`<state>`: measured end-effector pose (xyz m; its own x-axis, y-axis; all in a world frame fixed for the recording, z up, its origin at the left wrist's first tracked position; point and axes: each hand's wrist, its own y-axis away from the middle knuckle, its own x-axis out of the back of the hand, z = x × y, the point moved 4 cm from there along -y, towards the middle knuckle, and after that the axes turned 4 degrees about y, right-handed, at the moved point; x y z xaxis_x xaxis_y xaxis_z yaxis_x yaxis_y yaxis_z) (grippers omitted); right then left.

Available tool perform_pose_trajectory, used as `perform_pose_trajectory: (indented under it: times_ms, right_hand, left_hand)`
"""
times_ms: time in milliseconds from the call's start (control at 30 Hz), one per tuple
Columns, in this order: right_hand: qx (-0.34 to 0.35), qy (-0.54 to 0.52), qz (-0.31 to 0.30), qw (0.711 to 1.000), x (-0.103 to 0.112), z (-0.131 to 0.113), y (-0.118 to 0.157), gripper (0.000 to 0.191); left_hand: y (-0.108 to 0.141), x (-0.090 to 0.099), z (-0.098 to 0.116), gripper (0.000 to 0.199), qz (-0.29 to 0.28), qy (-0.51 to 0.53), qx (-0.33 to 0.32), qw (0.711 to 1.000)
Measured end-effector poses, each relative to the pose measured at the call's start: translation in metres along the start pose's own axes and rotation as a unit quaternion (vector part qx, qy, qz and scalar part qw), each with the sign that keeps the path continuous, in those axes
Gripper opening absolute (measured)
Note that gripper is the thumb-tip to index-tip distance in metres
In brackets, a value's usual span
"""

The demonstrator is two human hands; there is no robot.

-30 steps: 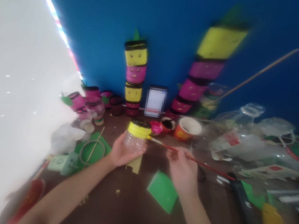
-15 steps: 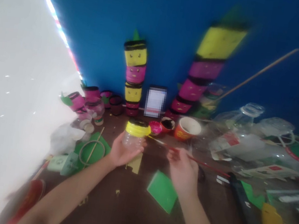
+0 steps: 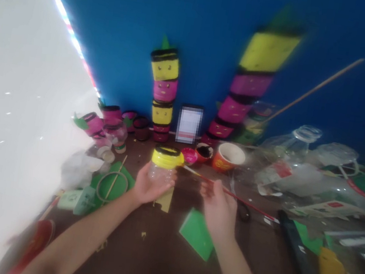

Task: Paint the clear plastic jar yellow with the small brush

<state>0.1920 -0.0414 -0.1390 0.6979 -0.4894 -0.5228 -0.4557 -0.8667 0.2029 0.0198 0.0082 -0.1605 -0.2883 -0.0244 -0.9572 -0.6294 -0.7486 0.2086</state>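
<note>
pots (image 3: 111,113), pink with dark rims and green leaves, at far left, seemingly finished; contents hidden. next, a far stack (image 3: 165,89) of yellow and pink sections, likely complete. nearer, a clear jar (image 3: 165,159) held low in a cupped left hand (image 3: 150,188): yellow around the top, black at the rim, bare plastic below, perhaps only partly coated. to the right, a small cup (image 3: 189,155) of bright pink, a red cup (image 3: 203,159) with something dark inside, and a paper cup (image 3: 227,165), contents unclear. then a red brush (image 3: 254,207) pinched in the right hand (image 3: 220,206), well apart from the left, tip by the jar's yellow; contact uncertain. far right, clear plastic bottles (image 3: 299,150), unpainted.
</note>
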Motion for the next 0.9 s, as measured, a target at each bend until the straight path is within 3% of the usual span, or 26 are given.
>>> perform_pose_trajectory:
  times_ms: [567,900]
  right_hand:
    - [-0.008,-0.013,-0.039,0.999,-0.013,-0.002,0.010,0.032]
    - [0.019,-0.012,0.049,0.999,0.002,-0.006,0.002,0.034]
  left_hand:
    - [0.000,0.000,-0.004,0.048,-0.012,-0.010,0.015,1.000]
    - [0.001,-0.004,-0.002,0.046,0.001,-0.003,0.000,1.000]
